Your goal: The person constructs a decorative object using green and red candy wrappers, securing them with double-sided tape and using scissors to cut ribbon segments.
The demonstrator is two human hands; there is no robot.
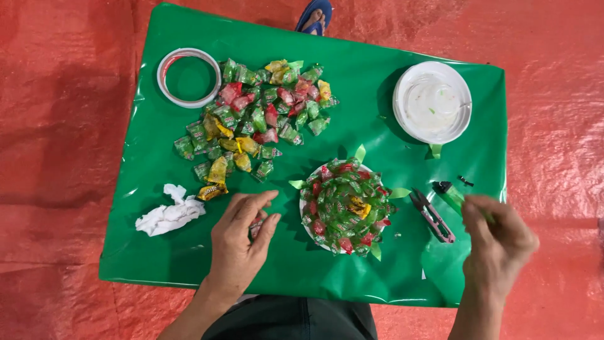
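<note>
My left hand [241,234] rests palm down on the green sheet [352,38], its thumb and fingers pinched on a small wrapped candy [255,228]. Just to its right lies a round white disc [345,206] covered with green and red wrapped candies, with green ribbon tabs sticking out at its rim. My right hand [498,238] is blurred, its fingers curled around the end of a green lighter [450,196]. Pink-handled snips [431,217] lie between the disc and that hand.
A loose pile of wrapped candies [258,113] lies at the back, beside a tape roll [189,77]. A white plastic lid [432,102] sits back right, crumpled white tissue [170,214] front left. A foot in a blue sandal [314,17] stands beyond the sheet on red tarp [63,126].
</note>
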